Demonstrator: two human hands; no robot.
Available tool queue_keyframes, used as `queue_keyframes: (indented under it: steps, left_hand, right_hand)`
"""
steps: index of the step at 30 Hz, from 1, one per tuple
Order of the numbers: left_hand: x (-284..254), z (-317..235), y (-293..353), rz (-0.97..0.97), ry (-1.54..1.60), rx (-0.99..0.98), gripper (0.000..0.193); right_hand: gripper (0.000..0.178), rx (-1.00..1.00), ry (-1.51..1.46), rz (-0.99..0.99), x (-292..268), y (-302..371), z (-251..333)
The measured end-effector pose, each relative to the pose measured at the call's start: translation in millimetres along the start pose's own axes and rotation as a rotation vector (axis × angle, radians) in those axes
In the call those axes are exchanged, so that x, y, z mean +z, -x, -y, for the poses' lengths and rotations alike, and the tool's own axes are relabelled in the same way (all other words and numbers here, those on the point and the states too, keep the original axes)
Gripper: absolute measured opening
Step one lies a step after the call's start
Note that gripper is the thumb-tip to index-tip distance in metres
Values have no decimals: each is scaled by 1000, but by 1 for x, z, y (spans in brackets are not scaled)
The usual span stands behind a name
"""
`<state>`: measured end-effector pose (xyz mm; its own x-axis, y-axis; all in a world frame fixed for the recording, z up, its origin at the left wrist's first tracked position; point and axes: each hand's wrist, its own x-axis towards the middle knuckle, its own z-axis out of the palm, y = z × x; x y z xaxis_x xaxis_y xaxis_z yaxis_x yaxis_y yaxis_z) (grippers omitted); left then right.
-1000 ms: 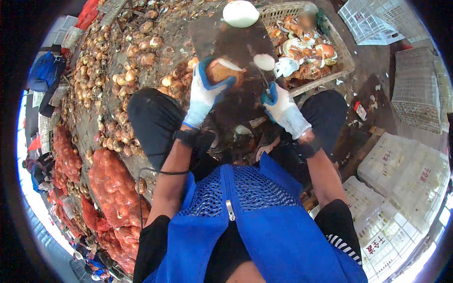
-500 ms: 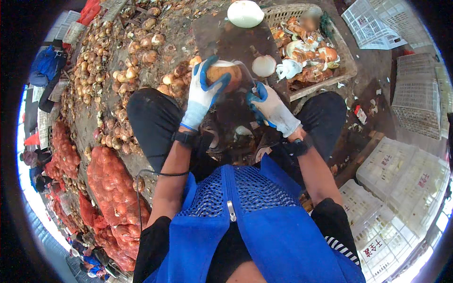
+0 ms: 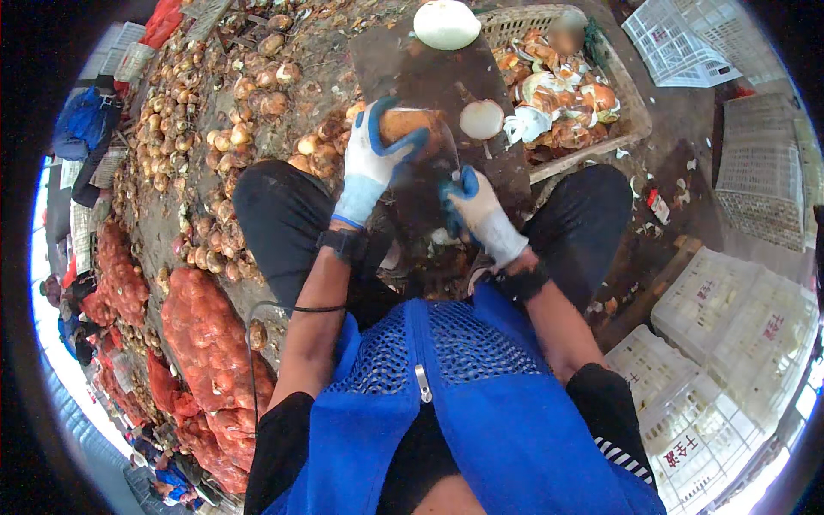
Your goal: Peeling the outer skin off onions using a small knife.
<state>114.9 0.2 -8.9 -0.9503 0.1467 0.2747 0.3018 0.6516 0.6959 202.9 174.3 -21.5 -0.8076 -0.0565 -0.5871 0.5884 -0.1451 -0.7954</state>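
Note:
My left hand (image 3: 378,159), in a white glove with blue fingers, is closed around a brown-skinned onion (image 3: 410,126) above a dark board (image 3: 386,64). Right of it and lower, my gloved right hand (image 3: 476,206) is closed on what looks like a knife. Its thin blade (image 3: 452,154) is smeared by motion and points up toward the onion; the fingers hide its handle. A pale, round onion piece (image 3: 481,119) lies on the board beyond my right hand. At the board's far end sits a large, whitish peeled onion (image 3: 446,24).
Right of the board stands a crate (image 3: 631,142) with onion skins (image 3: 562,94). Loose onions (image 3: 172,129) cover the ground at left, near red mesh sacks (image 3: 202,343). White plastic crates (image 3: 730,300) stand at right. My knees flank the board. Another person (image 3: 81,124) is at far left.
My right hand has drawn back toward me and slightly left, away from the onion, with the blade. My left hand keeps its place, and the onion appears slightly turned.

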Motion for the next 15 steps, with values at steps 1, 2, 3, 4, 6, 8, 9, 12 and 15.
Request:
queue_keyframes:
  steps: [1,2,3,4,6,8,9,12,15]
  left_hand:
    - [3,3,0,5,2,-3,55]
    - [4,8,-1,-32,6,-43,56]
    - [6,9,-4,-66,11,-77,58]
    - [7,11,-3,-77,100,-82,54]
    - [10,12,-7,-70,108,-114,53]
    - [11,11,-8,-67,116,-145,52]
    - [13,13,-8,-89,122,-141,52]
    - [14,19,-4,-129,114,-179,51]
    - [14,17,-2,-163,179,-148,52]
  right_hand:
    - [21,6,-1,-2,6,2,-4]
    - [24,-87,-44,-29,11,4,-9]
    - [27,-183,-90,-59,14,2,-14]
    - [29,-246,-171,-50,15,-6,-17]
    - [31,-248,-54,-58,14,-17,-21]
    - [35,-254,169,-92,19,-16,-41]
    - [37,-262,274,-124,22,-9,-64]
    - [38,-199,289,-131,29,9,-57]
    - [36,-223,332,-126,26,12,-55]
